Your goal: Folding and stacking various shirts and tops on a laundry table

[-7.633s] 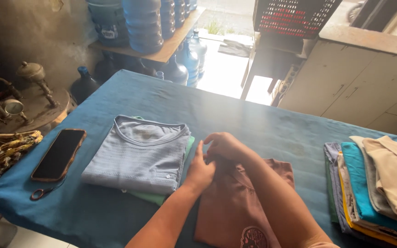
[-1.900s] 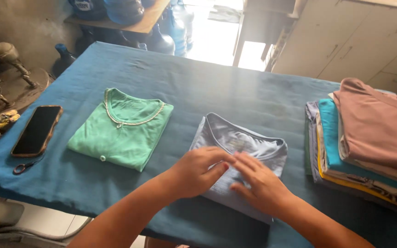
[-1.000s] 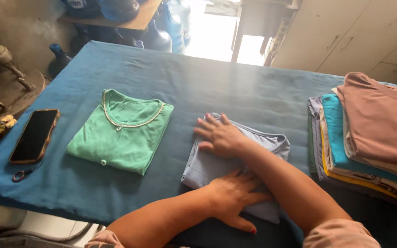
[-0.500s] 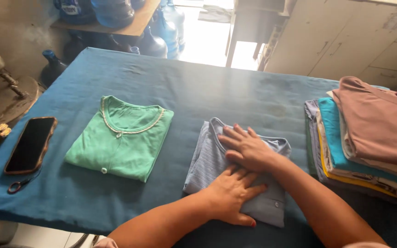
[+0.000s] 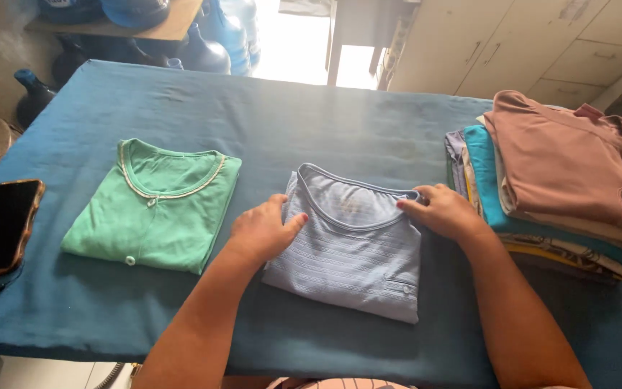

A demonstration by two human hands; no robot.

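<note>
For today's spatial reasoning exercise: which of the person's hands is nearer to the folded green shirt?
Left. The left hand rests on the grey-blue shirt's left edge, just beside the green shirt; the right hand is at the far edge.

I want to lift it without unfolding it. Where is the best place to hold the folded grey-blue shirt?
Probably by its two side edges, coming from both sides: the grey-blue shirt lies flat, folded into a rectangle, and the left hand and right hand already rest there.
</note>
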